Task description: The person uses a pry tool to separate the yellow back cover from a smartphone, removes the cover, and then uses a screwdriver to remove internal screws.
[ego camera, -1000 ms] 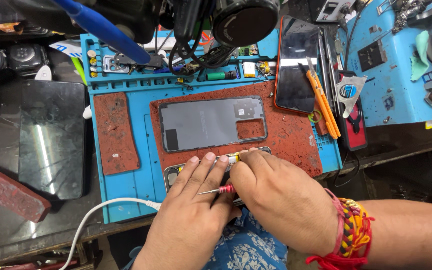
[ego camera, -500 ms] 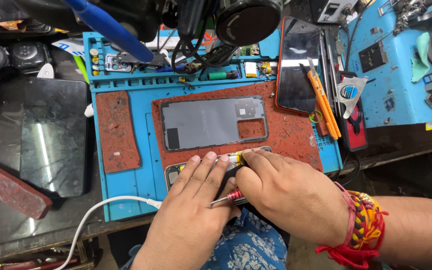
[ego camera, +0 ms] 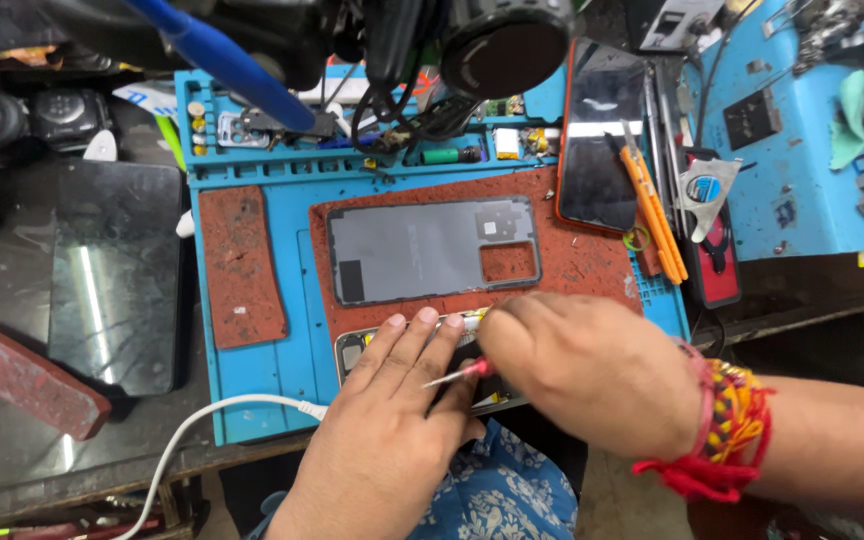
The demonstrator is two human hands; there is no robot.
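Moved: since half a second back our right hand (ego camera: 592,375) has slid a bit left and now covers more of the opened phone (ego camera: 352,352); the left hand (ego camera: 392,420) has hardly shifted.
Left hand: flat on the opened phone, fingers (ego camera: 420,330) stretched out and pressing down, not wrapped around anything.
Right hand: fingers curled shut around a small red-handled screwdriver (ego camera: 460,373), its thin shaft poking left across our left-hand knuckles. We can't see the tip end under the hand.
Phone: sits at the near edge of the blue repair mat (ego camera: 252,390), mostly hidden by both hands, only its left end and a yellowish strip showing.
Back cover: grey phone back cover (ego camera: 432,250) lies flat on the red-brown pad (ego camera: 582,265), just behind our fingertips.
Around: another phone with a dark screen (ego camera: 600,150) upright at the right of the mat, orange tools (ego camera: 654,215) beside it, a white cable (ego camera: 212,412) running off the mat's front-left corner, a dark glass panel (ego camera: 117,275) on the counter (ego camera: 2,460) to the left.
Wrist: red and yellow thread band (ego camera: 722,430) on our right one.
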